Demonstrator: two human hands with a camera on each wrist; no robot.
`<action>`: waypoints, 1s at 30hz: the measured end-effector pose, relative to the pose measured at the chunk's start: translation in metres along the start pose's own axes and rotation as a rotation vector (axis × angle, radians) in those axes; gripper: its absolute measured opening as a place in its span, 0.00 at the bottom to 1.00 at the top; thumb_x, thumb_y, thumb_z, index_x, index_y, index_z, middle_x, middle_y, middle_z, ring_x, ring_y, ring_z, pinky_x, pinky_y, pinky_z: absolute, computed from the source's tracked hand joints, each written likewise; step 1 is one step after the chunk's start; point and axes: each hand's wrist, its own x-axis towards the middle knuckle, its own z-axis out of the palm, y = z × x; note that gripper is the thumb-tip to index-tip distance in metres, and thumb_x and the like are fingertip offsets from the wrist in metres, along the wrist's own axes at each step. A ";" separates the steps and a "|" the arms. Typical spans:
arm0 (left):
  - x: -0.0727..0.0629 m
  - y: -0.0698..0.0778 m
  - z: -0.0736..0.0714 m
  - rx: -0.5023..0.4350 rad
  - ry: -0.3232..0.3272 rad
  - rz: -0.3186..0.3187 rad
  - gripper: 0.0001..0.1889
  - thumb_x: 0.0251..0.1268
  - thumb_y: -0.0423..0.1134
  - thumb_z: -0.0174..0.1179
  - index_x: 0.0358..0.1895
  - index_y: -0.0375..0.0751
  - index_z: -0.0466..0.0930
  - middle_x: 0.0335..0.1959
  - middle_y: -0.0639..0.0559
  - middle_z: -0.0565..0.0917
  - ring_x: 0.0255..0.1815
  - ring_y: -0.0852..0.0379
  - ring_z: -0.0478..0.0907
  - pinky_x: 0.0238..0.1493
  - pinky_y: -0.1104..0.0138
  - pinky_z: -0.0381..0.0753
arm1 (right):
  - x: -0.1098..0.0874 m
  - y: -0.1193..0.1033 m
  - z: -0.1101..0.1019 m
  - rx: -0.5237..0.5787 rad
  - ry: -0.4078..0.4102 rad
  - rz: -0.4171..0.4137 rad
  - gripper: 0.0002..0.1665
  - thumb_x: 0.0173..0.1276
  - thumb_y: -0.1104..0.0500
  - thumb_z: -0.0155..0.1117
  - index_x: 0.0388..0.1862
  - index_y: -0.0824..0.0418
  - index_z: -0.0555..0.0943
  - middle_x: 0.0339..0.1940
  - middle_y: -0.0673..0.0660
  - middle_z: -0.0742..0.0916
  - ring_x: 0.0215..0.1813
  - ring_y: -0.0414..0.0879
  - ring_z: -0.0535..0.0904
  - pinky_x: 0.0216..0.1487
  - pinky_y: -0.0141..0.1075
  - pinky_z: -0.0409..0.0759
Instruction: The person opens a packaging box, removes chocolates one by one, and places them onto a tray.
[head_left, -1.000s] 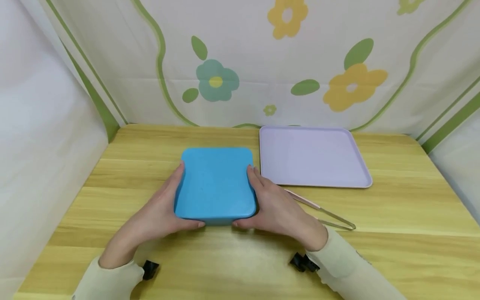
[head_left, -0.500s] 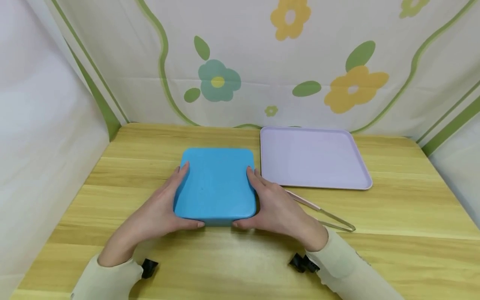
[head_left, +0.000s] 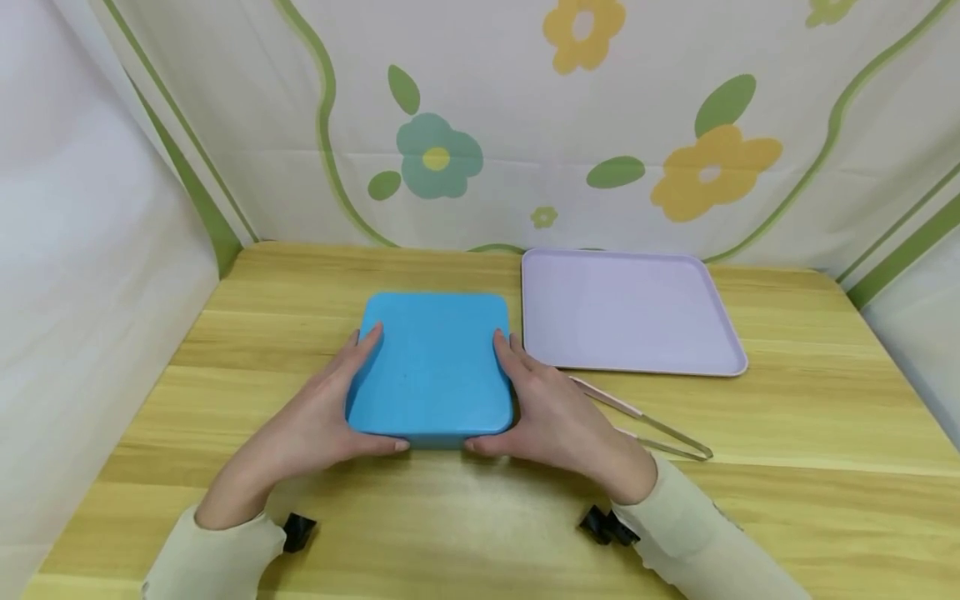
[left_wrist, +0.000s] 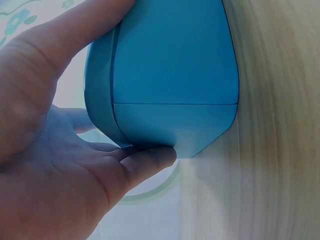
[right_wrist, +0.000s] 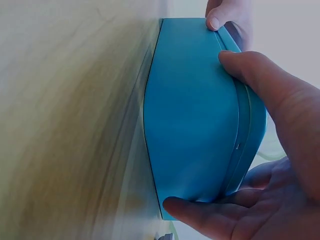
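A blue square box (head_left: 431, 362) with rounded corners and a lid sits on the wooden table left of centre. The left hand (head_left: 318, 421) grips its left side, thumb along the front wall and one fingertip over the lid's left edge. Opposite it, the right hand (head_left: 558, 412) holds the right side, its thumb also on the front wall. A seam between the lid (right_wrist: 257, 117) and the box body shows in the right wrist view, with the right thumb near it. In the left wrist view the left thumb (left_wrist: 90, 22) crosses the lid's edge. Some fingers are hidden behind the box.
A flat lilac tray (head_left: 630, 312) lies at the back right of the table (head_left: 465, 533). Tongs (head_left: 675, 437) with pink handles rest below it, partly hidden by the right hand. A flower-printed curtain (head_left: 510, 108) hangs behind the table.
A left fingertip has shifted from the box's left side onto the edge of the lid. The right hand, the box, the tray and the tongs stay in place.
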 end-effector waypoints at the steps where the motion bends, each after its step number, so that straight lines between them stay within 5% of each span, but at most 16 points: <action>1: 0.000 0.000 0.000 0.003 0.003 0.003 0.76 0.48 0.62 0.85 0.91 0.54 0.34 0.90 0.31 0.39 0.87 0.23 0.48 0.77 0.26 0.62 | 0.000 -0.001 0.000 -0.008 -0.003 0.003 0.83 0.50 0.29 0.86 0.91 0.60 0.48 0.88 0.72 0.60 0.80 0.67 0.72 0.73 0.56 0.80; 30: -0.003 0.002 -0.002 -0.038 0.047 0.024 0.75 0.48 0.60 0.86 0.91 0.53 0.36 0.91 0.36 0.40 0.87 0.25 0.50 0.77 0.27 0.64 | -0.002 -0.002 -0.001 -0.024 0.022 -0.011 0.82 0.53 0.28 0.84 0.92 0.56 0.46 0.89 0.69 0.58 0.81 0.67 0.70 0.73 0.58 0.80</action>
